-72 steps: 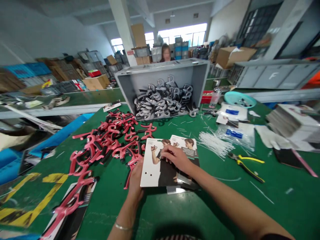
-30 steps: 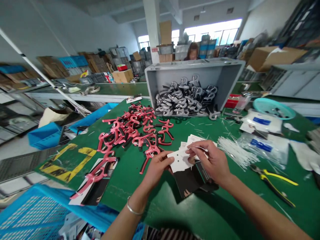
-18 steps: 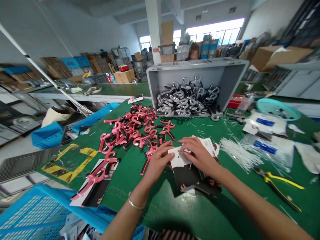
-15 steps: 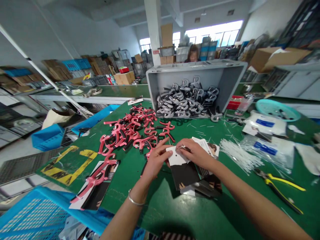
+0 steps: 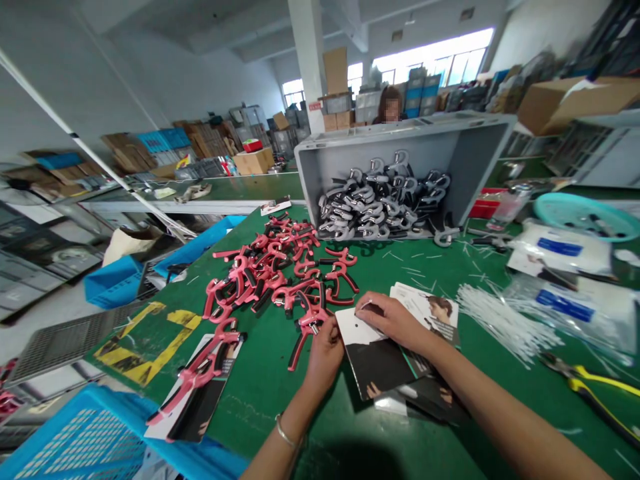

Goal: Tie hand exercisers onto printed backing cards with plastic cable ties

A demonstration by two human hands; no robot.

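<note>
A white and black printed card [image 5: 370,360] lies tilted over a stack of similar cards [image 5: 440,313] in front of me. My left hand [image 5: 325,347] pinches its left edge with curled fingers. My right hand [image 5: 395,323] grips the card near its white top, close to a small hole; its fingertips are partly hidden. Just left of my left hand lies a pink and black hand grip exerciser [image 5: 311,323]. Beyond it is a pile of the same exercisers [image 5: 270,267]. Another pink exerciser [image 5: 205,373] rests on a printed card [image 5: 200,417] at the left.
A grey crate [image 5: 480,173] on its side holds grey exercisers [image 5: 375,207]. To the right are white cable ties [image 5: 500,323], yellow-handled cutters [image 5: 590,393], plastic bags [image 5: 565,247] and a turquoise basket [image 5: 555,203]. A blue crate [image 5: 95,427] stands lower left. A person [image 5: 390,107] is behind the grey crate.
My left hand has dropped lower, its spread fingers now curled at the card's edge. My right hand stays on the card. The whole view has shifted slightly.
</note>
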